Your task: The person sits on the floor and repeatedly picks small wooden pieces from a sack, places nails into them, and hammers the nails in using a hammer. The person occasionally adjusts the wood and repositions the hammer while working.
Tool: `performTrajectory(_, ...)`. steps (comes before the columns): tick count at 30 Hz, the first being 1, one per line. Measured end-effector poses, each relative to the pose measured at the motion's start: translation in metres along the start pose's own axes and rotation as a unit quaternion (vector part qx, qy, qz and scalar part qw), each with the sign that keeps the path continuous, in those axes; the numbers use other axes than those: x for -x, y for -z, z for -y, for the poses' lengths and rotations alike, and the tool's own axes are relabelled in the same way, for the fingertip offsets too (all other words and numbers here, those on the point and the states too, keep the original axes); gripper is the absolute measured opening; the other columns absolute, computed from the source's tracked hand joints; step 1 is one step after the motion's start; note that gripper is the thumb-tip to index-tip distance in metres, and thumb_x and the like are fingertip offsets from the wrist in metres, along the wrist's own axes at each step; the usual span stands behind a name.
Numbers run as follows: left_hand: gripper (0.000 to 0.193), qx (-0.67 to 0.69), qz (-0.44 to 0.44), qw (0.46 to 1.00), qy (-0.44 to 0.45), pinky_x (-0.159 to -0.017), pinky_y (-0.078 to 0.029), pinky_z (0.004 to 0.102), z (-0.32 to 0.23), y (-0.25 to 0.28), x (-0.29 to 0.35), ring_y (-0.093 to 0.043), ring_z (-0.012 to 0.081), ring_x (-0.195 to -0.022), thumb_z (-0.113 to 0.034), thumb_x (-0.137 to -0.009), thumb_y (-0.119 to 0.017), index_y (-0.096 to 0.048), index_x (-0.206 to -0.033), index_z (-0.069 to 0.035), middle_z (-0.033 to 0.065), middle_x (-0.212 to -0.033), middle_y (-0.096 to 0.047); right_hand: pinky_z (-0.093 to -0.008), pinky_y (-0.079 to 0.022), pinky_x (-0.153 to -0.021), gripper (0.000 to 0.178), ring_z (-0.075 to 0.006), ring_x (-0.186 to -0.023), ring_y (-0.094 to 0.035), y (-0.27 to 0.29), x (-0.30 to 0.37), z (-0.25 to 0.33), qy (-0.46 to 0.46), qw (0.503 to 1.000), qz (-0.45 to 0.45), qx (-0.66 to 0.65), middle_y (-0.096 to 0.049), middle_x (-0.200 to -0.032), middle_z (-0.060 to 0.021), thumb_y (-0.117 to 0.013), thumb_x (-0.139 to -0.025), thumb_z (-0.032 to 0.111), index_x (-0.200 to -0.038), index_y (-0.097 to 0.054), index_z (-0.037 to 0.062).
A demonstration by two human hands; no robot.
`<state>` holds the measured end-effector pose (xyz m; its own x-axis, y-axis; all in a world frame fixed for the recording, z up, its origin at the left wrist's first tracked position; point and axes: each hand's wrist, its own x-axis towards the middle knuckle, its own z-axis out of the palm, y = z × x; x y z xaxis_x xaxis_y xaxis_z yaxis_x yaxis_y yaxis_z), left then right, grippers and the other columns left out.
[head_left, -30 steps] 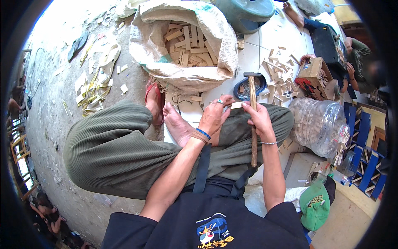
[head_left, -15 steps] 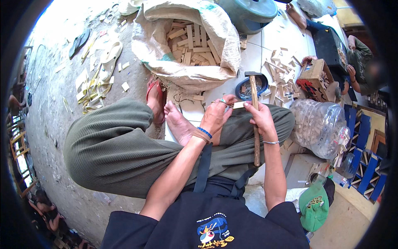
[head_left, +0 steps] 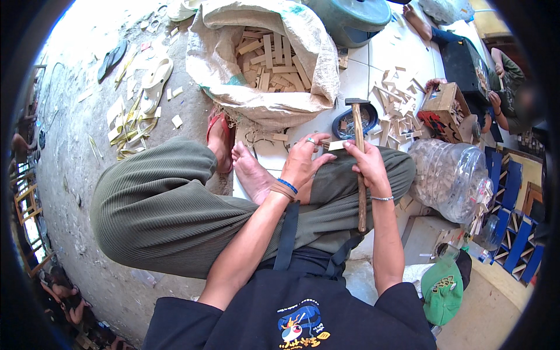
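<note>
Simply a pale, flat wood strip between pinched right fingers, left fingers spread nearby.

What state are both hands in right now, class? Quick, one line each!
Left hand: open, beside the wood strip, thumb apart from it.
Right hand: closed, holding the wood strip and hammer.

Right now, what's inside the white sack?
Loose, flat wooden pieces, crisscrossed, show through the open mouth of the white sack. Deeper contents and the bottom can't be seen: top pieces and the near rim cover them.
</note>
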<state>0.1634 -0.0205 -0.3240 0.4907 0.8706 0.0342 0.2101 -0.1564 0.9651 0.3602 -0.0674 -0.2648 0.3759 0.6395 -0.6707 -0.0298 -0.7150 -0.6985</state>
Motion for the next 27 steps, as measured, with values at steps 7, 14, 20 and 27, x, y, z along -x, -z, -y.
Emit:
performTrajectory(7, 0.043, 0.014, 0.016, 1.000, 0.014, -0.088, -0.061, 0.0361, -0.004, 0.005, -0.007, -0.073, 0.0233, -0.102, -0.016, -0.084, -0.086, -0.070, -0.122, -0.006, 0.0114, -0.119, -0.072, -0.0190, -0.038, -0.048, 0.027, -0.0013, -0.058, -0.043, 0.000, -0.001, 0.003, 0.006, 1.000, -0.003, 0.022, -0.053, -0.075, 0.0088, -0.076, -0.098, 0.028, -0.112, -0.073, 0.0047)
performTrajectory(14, 0.037, -0.017, 0.007, 0.999, -0.036, -0.085, -0.061, 0.0363, -0.001, 0.003, -0.008, -0.073, 0.0238, -0.097, -0.010, -0.086, -0.083, -0.071, -0.120, -0.007, 0.0109, -0.113, -0.073, -0.0196, -0.041, -0.051, 0.029, -0.0017, -0.061, -0.045, 0.001, 0.000, 0.006, 0.005, 0.999, 0.002, 0.034, -0.052, -0.076, 0.0091, -0.076, -0.097, 0.031, -0.113, -0.074, 0.0066)
performTrajectory(20, 0.039, -0.022, -0.012, 0.998, -0.055, -0.083, -0.060, 0.0364, 0.000, 0.001, -0.010, -0.073, 0.0236, -0.096, -0.005, -0.087, -0.080, -0.069, -0.124, -0.007, 0.0106, -0.108, -0.074, -0.0197, -0.040, -0.050, 0.028, -0.0015, -0.060, -0.045, 0.003, -0.003, 0.004, 0.012, 1.000, 0.003, 0.025, -0.054, -0.078, 0.0078, -0.076, -0.097, 0.031, -0.111, -0.073, 0.0062)
performTrajectory(27, 0.038, 0.010, -0.009, 0.999, -0.031, -0.082, -0.061, 0.0364, -0.002, 0.000, -0.010, -0.074, 0.0233, -0.097, -0.005, -0.088, -0.079, -0.069, -0.125, -0.007, 0.0115, -0.109, -0.074, -0.0185, -0.035, -0.048, 0.026, -0.0012, -0.060, -0.043, 0.014, -0.003, 0.011, -0.003, 1.000, 0.014, -0.006, -0.056, -0.087, 0.0055, -0.077, -0.098, 0.027, -0.112, -0.070, 0.0064)
